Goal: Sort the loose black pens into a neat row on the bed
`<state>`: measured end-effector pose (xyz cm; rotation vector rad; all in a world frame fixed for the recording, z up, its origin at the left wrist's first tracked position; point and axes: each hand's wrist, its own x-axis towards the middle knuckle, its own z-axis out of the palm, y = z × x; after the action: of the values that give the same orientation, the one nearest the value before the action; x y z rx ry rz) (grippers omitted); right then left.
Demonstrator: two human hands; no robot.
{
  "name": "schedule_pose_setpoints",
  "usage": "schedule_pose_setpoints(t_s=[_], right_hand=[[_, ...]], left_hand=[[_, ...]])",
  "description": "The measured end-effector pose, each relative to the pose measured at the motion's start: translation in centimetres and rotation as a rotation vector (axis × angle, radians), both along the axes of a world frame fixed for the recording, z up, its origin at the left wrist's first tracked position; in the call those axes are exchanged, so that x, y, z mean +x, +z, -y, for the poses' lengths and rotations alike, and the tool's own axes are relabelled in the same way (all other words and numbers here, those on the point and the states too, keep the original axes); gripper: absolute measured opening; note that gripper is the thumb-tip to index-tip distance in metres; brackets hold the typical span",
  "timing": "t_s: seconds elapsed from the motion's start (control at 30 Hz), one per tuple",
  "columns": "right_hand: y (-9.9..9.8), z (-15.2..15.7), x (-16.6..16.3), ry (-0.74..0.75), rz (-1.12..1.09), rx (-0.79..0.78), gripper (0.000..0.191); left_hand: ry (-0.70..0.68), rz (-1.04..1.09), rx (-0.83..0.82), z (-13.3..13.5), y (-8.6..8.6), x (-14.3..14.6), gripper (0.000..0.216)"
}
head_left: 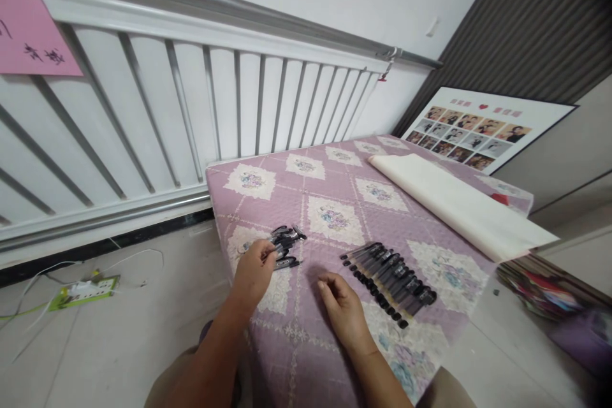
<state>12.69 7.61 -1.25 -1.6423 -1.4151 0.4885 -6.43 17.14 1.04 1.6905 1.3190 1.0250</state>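
At the near edge, the person's knees point(442, 389) show on either side of the patterned lilac worktop point(310, 363). The right hand point(345, 312) is above the near middle of it, loosely curled, thumb beside the bent fingers; it looks released, with nothing visible in its grasp. Just to its right, a row of pens point(389, 277) lies side by side, slanting from the far left toward the near right, with see-through barrels and black ends.

A little farther and to the left, the left hand point(255, 271) reaches into a loose pile of black pens point(285, 242) near the worktop's left edge. Its thumb and fingers are drawn together at the dark pieces and touch them; whether it grips one, I cannot tell. The pieces in this pile overlap and point in different directions.

On the floor at the left is a green and white power strip point(90, 291) with cables. At the far right of the worktop lies a large cream sheet point(459, 204), its left edge curled over. Beyond it, a board with rows of photos point(507, 118) stands tilted. A white radiator point(248, 102) runs along the far side, with a pink paper point(33, 32) on its left part.
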Motion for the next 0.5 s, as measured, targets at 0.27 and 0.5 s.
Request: schedule_pose_setpoints(t_s=[0.27,0.5], right_hand=[[0.4,-1.0,-0.8,0.165,0.302,0.093,0.016],[0.2,-4.6,-2.3,0.253,0.463,0.161,0.029]], left_hand=[[0.13,0.41,-0.073,-1.0,0.3,-1.1,0.012],[0.121,0.478,-0.09,-1.2,0.3,-1.1,0.012]])
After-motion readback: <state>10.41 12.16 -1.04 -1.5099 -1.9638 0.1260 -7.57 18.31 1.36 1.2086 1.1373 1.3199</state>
